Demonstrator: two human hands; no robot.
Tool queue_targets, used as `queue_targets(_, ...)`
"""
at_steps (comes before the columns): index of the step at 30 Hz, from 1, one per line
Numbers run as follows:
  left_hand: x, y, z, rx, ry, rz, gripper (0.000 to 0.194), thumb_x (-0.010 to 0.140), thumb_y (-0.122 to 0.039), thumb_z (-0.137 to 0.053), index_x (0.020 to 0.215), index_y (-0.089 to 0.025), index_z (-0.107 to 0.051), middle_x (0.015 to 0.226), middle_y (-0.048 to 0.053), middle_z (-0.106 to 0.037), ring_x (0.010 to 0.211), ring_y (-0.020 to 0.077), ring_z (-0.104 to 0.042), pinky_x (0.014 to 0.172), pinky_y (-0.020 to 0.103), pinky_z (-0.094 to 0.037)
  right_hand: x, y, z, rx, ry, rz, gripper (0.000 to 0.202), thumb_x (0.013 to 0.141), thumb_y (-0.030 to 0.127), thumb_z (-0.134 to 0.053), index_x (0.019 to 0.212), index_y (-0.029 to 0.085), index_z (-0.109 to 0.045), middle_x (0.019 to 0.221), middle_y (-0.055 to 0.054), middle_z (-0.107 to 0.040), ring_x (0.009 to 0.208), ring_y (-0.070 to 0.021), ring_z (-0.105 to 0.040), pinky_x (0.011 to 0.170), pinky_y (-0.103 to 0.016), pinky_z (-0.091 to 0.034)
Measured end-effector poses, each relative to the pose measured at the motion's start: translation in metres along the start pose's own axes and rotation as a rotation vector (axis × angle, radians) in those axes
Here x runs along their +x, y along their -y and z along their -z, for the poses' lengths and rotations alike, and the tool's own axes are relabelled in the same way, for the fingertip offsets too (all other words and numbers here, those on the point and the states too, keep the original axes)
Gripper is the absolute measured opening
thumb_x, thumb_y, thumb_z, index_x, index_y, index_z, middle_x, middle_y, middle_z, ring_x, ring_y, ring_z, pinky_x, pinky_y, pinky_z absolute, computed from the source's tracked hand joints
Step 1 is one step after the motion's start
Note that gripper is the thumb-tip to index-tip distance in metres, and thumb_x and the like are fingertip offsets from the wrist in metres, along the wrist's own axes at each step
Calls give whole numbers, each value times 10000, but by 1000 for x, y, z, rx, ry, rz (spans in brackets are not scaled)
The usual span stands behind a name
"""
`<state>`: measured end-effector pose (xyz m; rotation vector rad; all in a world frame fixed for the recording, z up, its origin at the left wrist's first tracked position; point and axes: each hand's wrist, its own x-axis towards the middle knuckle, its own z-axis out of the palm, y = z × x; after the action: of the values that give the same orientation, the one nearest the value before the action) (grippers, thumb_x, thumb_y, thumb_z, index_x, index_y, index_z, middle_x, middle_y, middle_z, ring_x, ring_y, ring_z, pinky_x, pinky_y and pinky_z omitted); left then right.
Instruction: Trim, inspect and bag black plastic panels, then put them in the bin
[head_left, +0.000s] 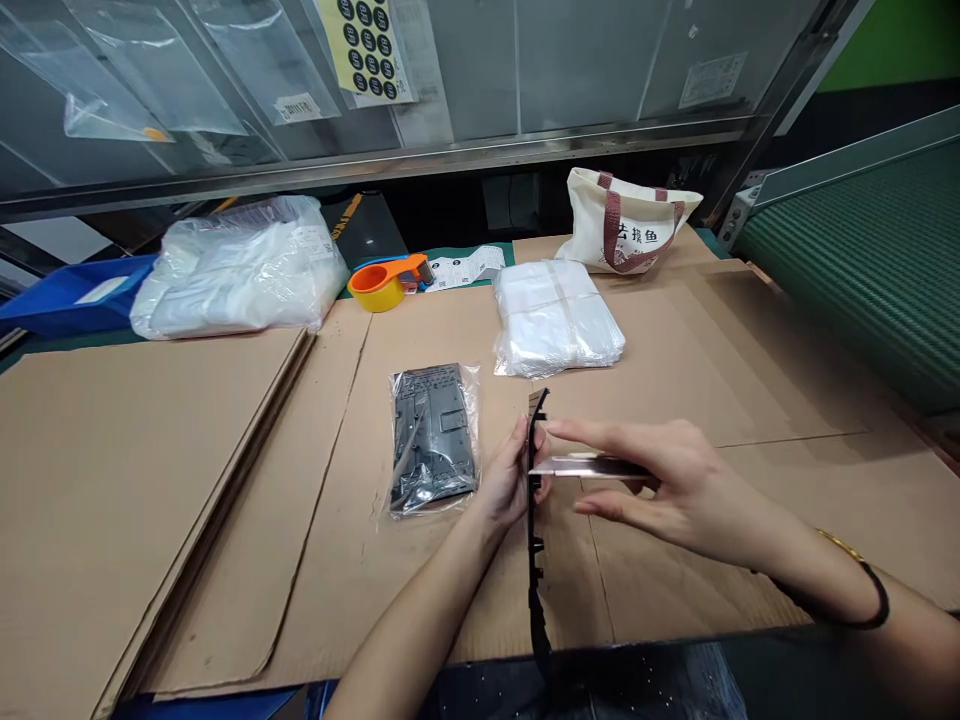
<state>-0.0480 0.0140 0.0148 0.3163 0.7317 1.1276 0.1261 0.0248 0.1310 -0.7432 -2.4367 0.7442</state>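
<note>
Cardboard worktop (420, 330), near edge: left hand (506, 482) clamped on one upright black part (533, 530); right hand (679, 482) curled around one metal blade (585, 466), thumb and index finger apart, blade tip at black part. Left of black part: one bagged black panel (433, 435); farther back, one stack of clear bags (556, 318).

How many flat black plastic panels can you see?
2. The bagged panel lies in a clear bag on the cardboard, and the held panel is edge-on in the left hand. More may be hidden in the dark spot at the bottom.
</note>
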Motion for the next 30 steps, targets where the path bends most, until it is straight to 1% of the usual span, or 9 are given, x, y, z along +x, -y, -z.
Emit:
queue_targets(5, -2, 0, -4, 8, -46, -50, 380, 794, -497, -703, 712, -149, -574, 514, -49, -485, 419, 76, -436, 411, 200, -341, 2, -11, -15, -41, 61, -19, 483, 940, 342, -549, 1405, 250, -451, 957, -13, -750, 743, -119, -688, 649, -217, -484)
queue_targets(10, 3, 4, -2, -51, -68, -100, 333, 762, -442, -750, 706, -138, -626, 557, -31, -548, 512, 93, -522, 509, 187, -428, 1, -10, -17, 47, 116, -14, 300, 937, 269, -541, 1234, 251, -581, 915, -3, -742, 739, -112, -679, 681, -217, -473)
queue_targets(12, 3, 3, -1, -72, -72, -99, 299, 776, -411, -744, 710, -142, -633, 542, -36, -544, 483, 91, -518, 487, 183, -432, 0, -11, -16, 176, 70, -30, 203, 918, 282, -568, 1104, 240, -636, 855, 6, -730, 687, -104, -654, 643, -206, -465)
queue_targets(15, 1, -2, -3, -107, -74, -84, 239, 819, -377, -705, 769, -150, -651, 494, -54, -514, 379, 82, -452, 381, 182, -380, -5, -25, -19, 282, -117, -177, 182, 907, 352, -566, 960, 201, -653, 790, -13, -696, 667, -125, -625, 611, -221, -469)
queue_targets(17, -1, -7, -7, -184, -108, -96, 168, 861, -320, -657, 854, -153, -668, 525, -45, -560, 376, 86, -475, 375, 181, -399, -12, -44, -23, 241, -240, -329, 232, 912, 379, -540, 969, 180, -645, 782, -27, -679, 669, -143, -615, 607, -243, -471)
queue_targets(19, -2, -11, -10, -282, -190, -124, 125, 898, -239, -590, 912, -148, -675, 627, -11, -654, 471, 100, -582, 469, 180, -488, -24, -65, -29, 144, -301, -462, 278, 915, 401, -524, 1002, 165, -643, 854, -57, -688, 736, -170, -629, 648, -273, -482)
queue_targets(23, -3, -13, -10, -354, -347, -231, 144, 880, -169, -575, 982, -140, -672, 876, 50, -744, 755, 164, -705, 731, 278, -581, -60, -97, -37, -64, -293, -593, 361, 926, 464, -478, 1011, 170, -670, 904, -86, -673, 816, -214, -633, 668, -308, -488)
queue_targets(27, -3, -9, -9, -320, -422, -352, 209, 777, -137, -676, 986, -150, -681, 908, 51, -752, 830, 177, -710, 798, 301, -571, -92, -113, -42, -252, -322, -620, 471, 911, 553, -426, 1030, 197, -711, 758, -71, -626, 742, -230, -615, 663, -345, -497)
queue_targets(30, -3, -6, -12, -291, -411, -411, 296, 680, -105, -718, 970, -161, -696, 920, 47, -758, 872, 188, -712, 825, 290, -560, -98, -115, -44, -238, -341, -602, 524, 861, 627, -457, 1021, 214, -737, 860, -112, -674, 864, -283, -622, 784, -436, -509)
